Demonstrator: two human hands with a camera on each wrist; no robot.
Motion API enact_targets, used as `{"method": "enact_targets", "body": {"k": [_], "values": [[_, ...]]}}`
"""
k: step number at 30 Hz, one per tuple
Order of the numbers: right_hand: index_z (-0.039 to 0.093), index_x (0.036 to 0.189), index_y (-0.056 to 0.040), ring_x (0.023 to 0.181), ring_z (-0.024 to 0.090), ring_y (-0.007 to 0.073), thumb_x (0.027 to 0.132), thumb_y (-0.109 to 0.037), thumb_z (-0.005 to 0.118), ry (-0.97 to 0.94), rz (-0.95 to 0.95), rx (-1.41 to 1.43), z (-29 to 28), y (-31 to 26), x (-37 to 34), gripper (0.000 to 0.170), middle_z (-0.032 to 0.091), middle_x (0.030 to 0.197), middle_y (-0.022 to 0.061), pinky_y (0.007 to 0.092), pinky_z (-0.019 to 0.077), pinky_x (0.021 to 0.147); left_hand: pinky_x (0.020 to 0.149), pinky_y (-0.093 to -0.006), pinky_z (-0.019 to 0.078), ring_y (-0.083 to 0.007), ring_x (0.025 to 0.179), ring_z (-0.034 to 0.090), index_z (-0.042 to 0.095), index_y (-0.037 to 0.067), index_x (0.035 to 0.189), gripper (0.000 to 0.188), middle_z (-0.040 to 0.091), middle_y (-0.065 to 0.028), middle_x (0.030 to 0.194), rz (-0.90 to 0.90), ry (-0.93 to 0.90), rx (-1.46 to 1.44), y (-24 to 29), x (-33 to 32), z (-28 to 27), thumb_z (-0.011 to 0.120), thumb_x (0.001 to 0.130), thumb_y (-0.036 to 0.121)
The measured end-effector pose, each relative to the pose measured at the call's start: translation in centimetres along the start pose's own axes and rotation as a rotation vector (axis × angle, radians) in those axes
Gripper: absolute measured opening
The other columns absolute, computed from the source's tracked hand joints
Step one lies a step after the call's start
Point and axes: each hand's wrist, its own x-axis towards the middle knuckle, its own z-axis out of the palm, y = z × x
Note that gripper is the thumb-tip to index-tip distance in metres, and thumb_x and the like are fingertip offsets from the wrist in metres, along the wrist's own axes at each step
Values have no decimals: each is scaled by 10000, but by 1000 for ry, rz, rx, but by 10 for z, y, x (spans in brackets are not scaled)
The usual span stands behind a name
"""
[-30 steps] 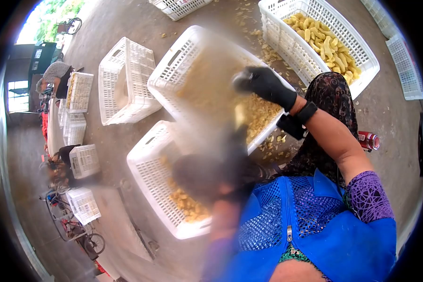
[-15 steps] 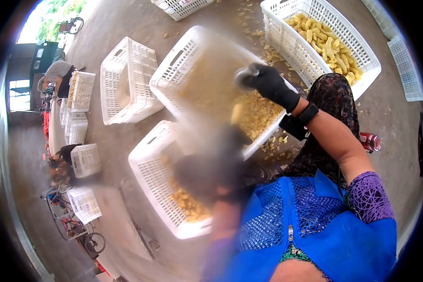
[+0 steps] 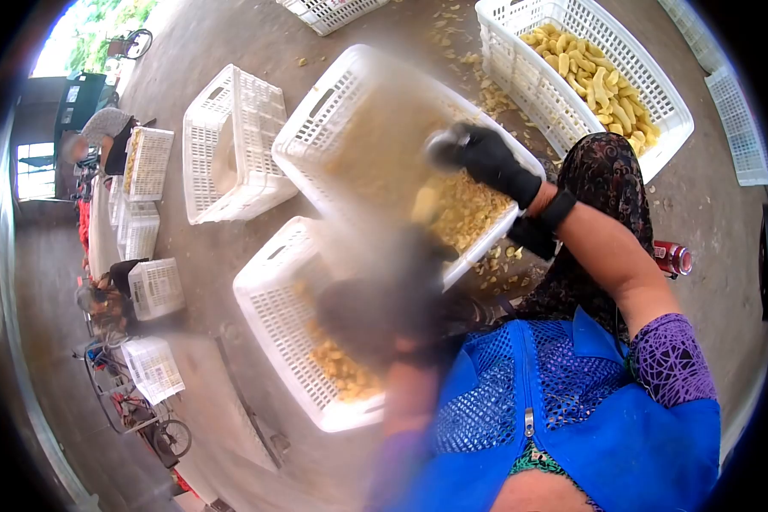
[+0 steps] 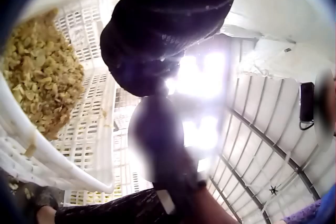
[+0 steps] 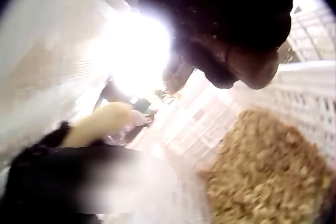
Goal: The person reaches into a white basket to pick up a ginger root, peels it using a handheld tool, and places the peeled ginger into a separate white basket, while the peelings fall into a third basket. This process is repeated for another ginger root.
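My left hand (image 3: 410,273), in a dark glove and blurred in the head view, holds a long, rounded, pale yellow peeled piece (image 5: 100,124) over the crate in front of me. Facing it, my black-gloved right hand (image 3: 497,162) has its fingers curled round a small silvery thing (image 3: 442,148), whose kind is too blurred to tell. Both hands are above a white slatted crate (image 3: 320,107) with a heap of yellowish peelings (image 5: 273,171) inside. The left wrist view shows the peelings beside my left hand.
To the right, a white crate (image 3: 520,81) holds many peeled yellow pieces (image 3: 602,81). Another crate (image 3: 273,299) with yellow bits stands at the lower left. Nested crates (image 3: 235,145) stand beyond. Scraps litter the floor by my knee, near a red can (image 3: 672,258). Two people bend over crates at far left.
The yellow piece has tilted and shifted slightly left in my left hand. My right hand, still gripping the silvery thing, has moved only a little beside it.
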Motion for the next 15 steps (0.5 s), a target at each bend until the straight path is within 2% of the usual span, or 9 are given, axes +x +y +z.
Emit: {"method": "enact_targets", "body": {"k": [1, 2, 3, 5, 6, 10, 13, 14, 15], "values": [[629, 963, -66, 464, 464, 25, 801, -228, 649, 72, -170, -174, -10, -12, 13, 230, 603, 668, 8, 193, 365, 407, 719, -342, 430, -247, 832, 550, 556, 45, 1064, 296, 588, -108, 930, 2, -4, -6, 0, -1, -2, 540, 788, 149], [633, 960, -59, 451, 458, 29, 793, -207, 647, -40, 494, 110, -22, -27, 12, 223, 589, 645, 9, 196, 363, 402, 718, -340, 431, -245, 832, 550, 555, 44, 1065, 295, 588, -108, 930, 4, -7, -16, 0, -3, -4, 540, 789, 149], [633, 960, -59, 451, 458, 29, 793, -207, 647, -44, 497, 105, -20, -29, 6, 223, 589, 645, 9, 196, 363, 402, 717, -338, 431, -243, 831, 550, 554, 44, 1066, 294, 588, -107, 929, 2, -3, -30, 0, -4, -6, 539, 791, 149], [634, 948, -61, 415, 445, 36, 785, -206, 650, -110, 251, 189, -17, -31, 0, 219, 577, 618, 0, 192, 343, 374, 715, -335, 431, -239, 829, 551, 553, 43, 1067, 293, 588, -106, 928, -5, -8, -52, 1, -4, -8, 537, 794, 148], [635, 944, -74, 382, 432, 44, 783, -225, 653, -152, 326, 313, -16, -45, -3, 221, 564, 597, -7, 185, 318, 348, 714, -334, 432, -238, 828, 551, 553, 42, 1068, 293, 588, -106, 927, -5, -13, -56, 2, -3, -7, 536, 796, 148], [626, 990, -88, 378, 439, 44, 787, -271, 662, -305, 499, 288, -12, -61, -8, 275, 563, 590, -17, 176, 309, 336, 709, -327, 433, -230, 825, 551, 550, 41, 1071, 290, 587, -104, 925, -2, -29, -80, 4, -4, -6, 532, 802, 147], [621, 992, -81, 396, 443, 35, 784, -291, 674, -350, 491, 237, -12, -59, -6, 300, 580, 611, -10, 174, 319, 351, 706, -322, 434, -225, 823, 551, 549, 39, 1074, 289, 587, -103, 924, -7, -38, -98, 5, -6, -6, 529, 807, 147], [618, 985, -62, 529, 518, 41, 794, -249, 675, -247, 290, 164, -8, -45, -6, 274, 606, 684, 5, 198, 417, 462, 705, -321, 434, -223, 822, 551, 548, 39, 1075, 288, 587, -102, 923, -11, -39, -103, 6, -6, -7, 528, 808, 147], [615, 976, -38, 696, 555, 58, 805, -176, 663, -124, -107, -116, -4, -43, 5, 225, 622, 771, 13, 241, 473, 623, 704, -319, 434, -221, 821, 551, 547, 39, 1076, 287, 587, -102, 923, -13, -41, -109, 7, -6, -8, 527, 810, 147]]}}
